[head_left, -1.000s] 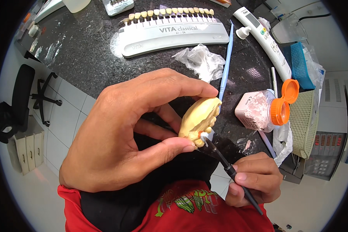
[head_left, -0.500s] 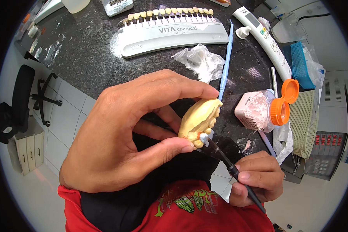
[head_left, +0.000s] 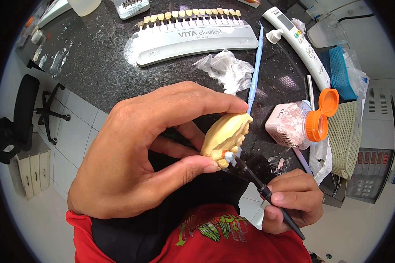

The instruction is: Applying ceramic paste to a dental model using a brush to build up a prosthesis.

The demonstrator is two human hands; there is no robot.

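A yellow dental cast [head_left: 221, 133] with a row of teeth is pinched between the thumb and fingers of my left hand [head_left: 140, 144]. On one of its teeth sits a small pale blue-white lump [head_left: 228, 156], with a bit of orange-red beside it. My right hand [head_left: 294, 201] grips a thin dark brush [head_left: 263, 190] like a pen. The brush tip meets, or nearly meets, the pale lump; whether it touches is too small to tell.
Beyond my hands on the dark speckled counter [head_left: 96, 65] lie a grey tooth shade guide [head_left: 195, 41], crumpled tissue [head_left: 226, 70] and a blue stick tool [head_left: 256, 65]. To the right are an open bottle of pink powder [head_left: 287, 125], a white remote control [head_left: 298, 46] and a cream basket [head_left: 344, 140].
The brush and my right hand have shifted very slightly right and down. My left hand holds the cast in nearly the same place.
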